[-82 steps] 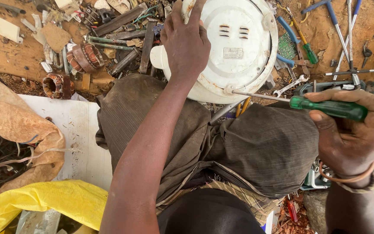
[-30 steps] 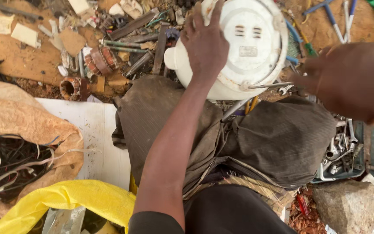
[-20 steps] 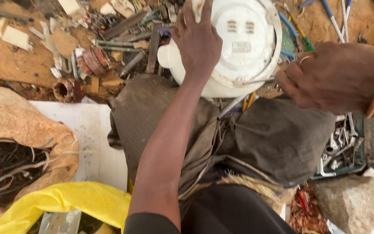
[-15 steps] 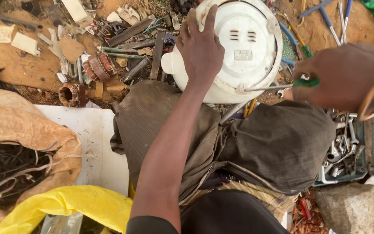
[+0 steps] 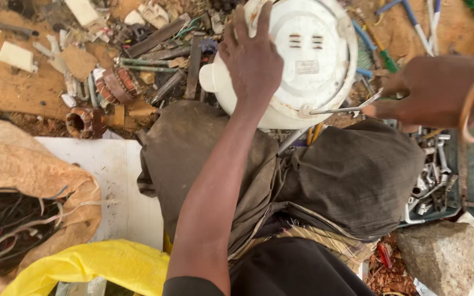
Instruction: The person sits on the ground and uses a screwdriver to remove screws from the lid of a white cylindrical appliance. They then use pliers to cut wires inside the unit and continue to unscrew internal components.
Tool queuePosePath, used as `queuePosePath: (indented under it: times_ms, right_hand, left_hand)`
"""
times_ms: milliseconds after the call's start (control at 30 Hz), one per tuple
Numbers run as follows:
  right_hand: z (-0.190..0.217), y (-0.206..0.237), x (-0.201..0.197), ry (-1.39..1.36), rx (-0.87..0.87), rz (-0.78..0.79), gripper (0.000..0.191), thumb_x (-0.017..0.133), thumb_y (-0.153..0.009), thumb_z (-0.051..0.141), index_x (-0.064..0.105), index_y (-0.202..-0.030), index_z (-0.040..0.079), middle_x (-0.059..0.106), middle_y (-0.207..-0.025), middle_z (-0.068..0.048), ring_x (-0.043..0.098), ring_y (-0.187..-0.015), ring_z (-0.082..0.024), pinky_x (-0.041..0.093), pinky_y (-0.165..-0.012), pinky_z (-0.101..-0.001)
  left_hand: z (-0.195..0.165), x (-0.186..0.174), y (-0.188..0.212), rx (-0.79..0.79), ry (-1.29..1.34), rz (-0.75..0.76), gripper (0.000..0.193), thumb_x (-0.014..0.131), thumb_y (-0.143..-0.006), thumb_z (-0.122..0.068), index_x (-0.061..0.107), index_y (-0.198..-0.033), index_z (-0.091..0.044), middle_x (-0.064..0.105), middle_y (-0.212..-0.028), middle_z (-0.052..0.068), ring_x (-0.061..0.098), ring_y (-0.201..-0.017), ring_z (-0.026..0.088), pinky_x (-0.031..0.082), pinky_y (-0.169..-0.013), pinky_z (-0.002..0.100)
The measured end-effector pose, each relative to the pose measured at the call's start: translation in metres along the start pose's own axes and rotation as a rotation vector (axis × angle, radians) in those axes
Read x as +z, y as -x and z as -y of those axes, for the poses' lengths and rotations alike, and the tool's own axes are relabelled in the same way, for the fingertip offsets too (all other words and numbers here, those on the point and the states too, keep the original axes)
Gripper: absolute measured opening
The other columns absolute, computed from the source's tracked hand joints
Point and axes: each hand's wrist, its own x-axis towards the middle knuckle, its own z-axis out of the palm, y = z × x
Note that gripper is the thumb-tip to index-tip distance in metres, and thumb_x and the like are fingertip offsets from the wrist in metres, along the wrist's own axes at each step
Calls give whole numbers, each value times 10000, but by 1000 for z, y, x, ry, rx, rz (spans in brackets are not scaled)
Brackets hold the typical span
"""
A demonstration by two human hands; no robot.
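A round white appliance (image 5: 308, 60) lies upside down against my knees, its flat underside with small vent slots facing me. My left hand (image 5: 252, 60) presses flat on its left side and steadies it. My right hand (image 5: 440, 90) grips a green-handled screwdriver (image 5: 338, 109); the metal shaft runs left and its tip sits at the lower rim of the white base. Most of the handle is hidden inside my fist. A thin bracelet circles my right wrist.
Scrap metal bars, copper windings (image 5: 113, 85) and debris cover the dirt at upper left. A tray of sockets and bits (image 5: 432, 181) sits at right, a stone (image 5: 443, 255) below it. Pliers and screwdrivers (image 5: 412, 16) lie at upper right. A sack of wires (image 5: 6, 225), a white board (image 5: 119, 181) and a yellow bag (image 5: 94, 266) are at left.
My right hand has swung in from the right with the screwdriver, bringing its tip to the lower rim of the white base. My left hand has stayed on the appliance.
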Motion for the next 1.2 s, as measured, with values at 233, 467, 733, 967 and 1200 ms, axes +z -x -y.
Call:
queuePosePath:
  times_ms: [233, 467, 733, 967, 1200]
  right_hand:
    - [14, 9, -4, 823, -412, 171, 607, 353, -1129, 331, 270, -1604, -37, 660, -1204, -176, 695, -1095, -266, 605, -915, -395]
    - [2, 6, 6, -66, 115, 231, 494, 478, -1101, 446, 518, -1548, 238, 816, -881, -128, 811, -797, -281, 656, -720, -406]
    - [29, 16, -15, 983, -399, 196, 554, 460, -1115, 257, 275, -1570, 1, 679, -1207, -247, 753, -917, -219, 642, -727, -292]
    - [19, 34, -13, 310, -152, -207, 502, 487, -1047, 415, 402, -1417, 87, 536, -1308, -152, 694, -927, -199, 602, -781, -313]
    - [36, -16, 30, -1697, -718, -1290, 259, 453, -1074, 392, 434, -1098, 135, 477, -938, -61, 528, -654, -146, 488, -557, -292]
  left_hand:
    - [2, 8, -2, -11, -10, -7, 556, 619, -1031, -197, 428, -1549, -261, 372, -1595, 223, 371, -1491, 459, 345, -1190, 653]
    - [0, -3, -1, 1, -16, 11, 634, 650, -966, -191, 408, -1548, -265, 366, -1569, 231, 369, -1466, 467, 337, -1156, 672]
    - [3, 12, -1, -18, -37, 44, 628, 648, -1005, -184, 394, -1575, -259, 379, -1589, 220, 383, -1501, 449, 348, -1196, 664]
    - [3, 6, 2, 23, 27, -49, 634, 632, -968, -163, 404, -1545, -294, 383, -1581, 198, 391, -1469, 438, 356, -1155, 655]
    - [-1, 2, -1, 31, -12, -34, 646, 630, -969, -167, 378, -1552, -288, 365, -1593, 203, 377, -1470, 440, 334, -1159, 654]
